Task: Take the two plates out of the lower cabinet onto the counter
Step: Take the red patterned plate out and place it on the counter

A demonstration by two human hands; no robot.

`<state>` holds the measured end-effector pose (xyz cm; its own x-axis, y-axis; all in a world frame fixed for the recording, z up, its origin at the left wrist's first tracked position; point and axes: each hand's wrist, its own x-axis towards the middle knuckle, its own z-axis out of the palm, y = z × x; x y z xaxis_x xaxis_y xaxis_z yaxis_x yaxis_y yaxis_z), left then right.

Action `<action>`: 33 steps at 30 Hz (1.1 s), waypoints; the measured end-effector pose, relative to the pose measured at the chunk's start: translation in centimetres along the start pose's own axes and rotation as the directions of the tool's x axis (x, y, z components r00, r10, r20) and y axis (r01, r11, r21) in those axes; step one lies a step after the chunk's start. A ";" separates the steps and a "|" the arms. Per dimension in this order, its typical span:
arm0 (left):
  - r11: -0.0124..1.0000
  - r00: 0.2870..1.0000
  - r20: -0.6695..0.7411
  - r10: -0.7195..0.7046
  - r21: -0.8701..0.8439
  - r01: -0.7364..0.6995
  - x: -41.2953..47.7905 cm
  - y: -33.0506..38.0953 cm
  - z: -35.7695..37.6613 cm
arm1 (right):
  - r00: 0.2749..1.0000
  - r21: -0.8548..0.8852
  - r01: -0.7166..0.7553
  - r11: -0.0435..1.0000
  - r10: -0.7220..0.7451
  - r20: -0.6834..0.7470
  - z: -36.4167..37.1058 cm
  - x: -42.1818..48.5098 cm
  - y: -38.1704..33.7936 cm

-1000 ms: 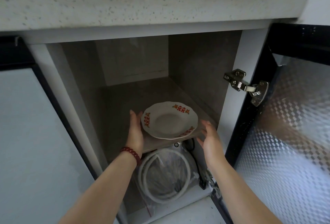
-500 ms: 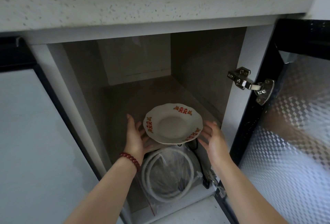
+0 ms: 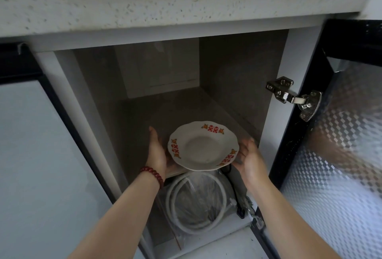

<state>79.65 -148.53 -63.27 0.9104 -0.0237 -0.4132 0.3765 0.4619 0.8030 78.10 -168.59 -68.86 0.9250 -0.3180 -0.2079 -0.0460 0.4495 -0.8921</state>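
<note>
Here, cradled at the shelf [image 3: 144, 118] front edge inside the open lower cabinet: a white plate [image 3: 203, 146] with red motifs. At its nine o'clock, left hand [image 3: 157, 153], fingers spread, palm against the rim and partly under it. At three o'clock, right hand [image 3: 249, 158], loosely curled, cupping the opposite rim. Below, at six o'clock, a coiled white hose [image 3: 196, 203]. Overhead at twelve, speckled tabletop [image 3: 165, 2].

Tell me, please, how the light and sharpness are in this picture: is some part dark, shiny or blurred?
Head view: the cabinet interior is dim, while the plate is lit and sharp; the right hand is slightly motion-blurred; the patterned door shows bright glare; the counter edge bows from wide-angle distortion.
</note>
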 end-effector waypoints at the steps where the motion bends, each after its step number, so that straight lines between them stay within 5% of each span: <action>1: 1.000 1.000 0.004 0.001 -0.002 -0.001 0.0 0.2 0.2 | 1.000 0.028 -0.005 1.000 0.005 0.000 0.1 0.0 -0.2; 7: 1.000 0.999 -0.041 -0.013 0.013 0.013 0.0 0.4 0.6 | 0.999 0.132 -0.042 0.990 0.043 -0.002 0.1 -0.2 -0.7; 20: 0.994 0.998 -0.027 -0.048 0.098 0.050 -1.4 1.2 0.9 | 0.997 0.061 -0.035 0.998 0.039 -0.066 -0.5 -1.8 -2.5; 33: 0.924 0.952 -0.072 -0.297 0.232 0.306 -12.6 7.8 5.5 | 0.925 0.019 -0.244 0.970 0.239 -0.297 2.1 -12.4 -14.2</action>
<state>72.04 -149.51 -49.47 0.7425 -0.0956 -0.6629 0.6658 0.2141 0.7148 68.03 -169.29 -52.74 0.7324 -0.4345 -0.5242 -0.2635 0.5291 -0.8066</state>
